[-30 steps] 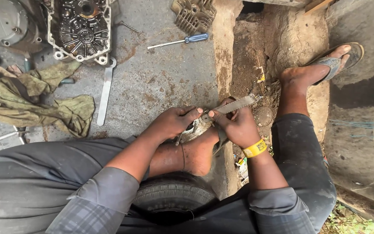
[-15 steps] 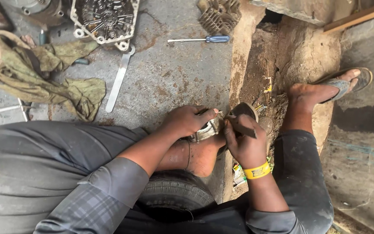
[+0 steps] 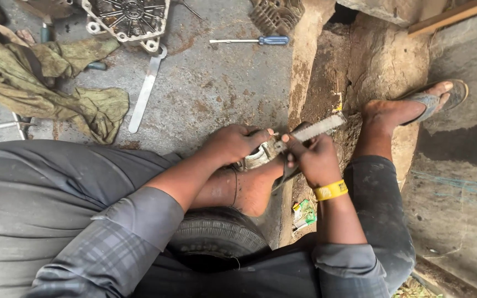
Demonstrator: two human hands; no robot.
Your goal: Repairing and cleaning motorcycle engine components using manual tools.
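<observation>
Left hand: the left hand (image 3: 233, 144) is clamped over a small grey metal part (image 3: 258, 157), fingers curled on top of it, pressing it down against the bare foot.
Right hand: the right hand (image 3: 313, 157) is closed around a flat metal file (image 3: 318, 128), thumb and fingers pinched on its lower end; a yellow wristband (image 3: 330, 190) sits on the wrist.
Metal part: it lies between the two hands, resting on the heel of the foot (image 3: 255, 187), mostly hidden by the left hand; its exact shape cannot be told.
File: its rough pale blade slants up and to the right from the right hand, its near end touching the metal part.
Seat: the person sits on a black tyre (image 3: 216, 237), legs in grey trousers, one foot tucked in, the other stretched out in a sandal (image 3: 437, 99).
Floor: stained grey concrete floor (image 3: 216, 94) to the left, a dirt gully (image 3: 354, 77) to the right of its edge.
Tools on the floor: a blue-handled screwdriver (image 3: 252, 40) lies well apart above the hands; a flat steel spanner (image 3: 146, 91) lies left of it, its top end at an engine cover (image 3: 128, 16).
Cloth: a crumpled olive rag (image 3: 51, 88) lies left of the spanner.
Other parts: a finned grey casting (image 3: 274, 15) sits near the screwdriver at the top edge.
Litter: a small green wrapper (image 3: 305, 212) lies below the right wrist.
</observation>
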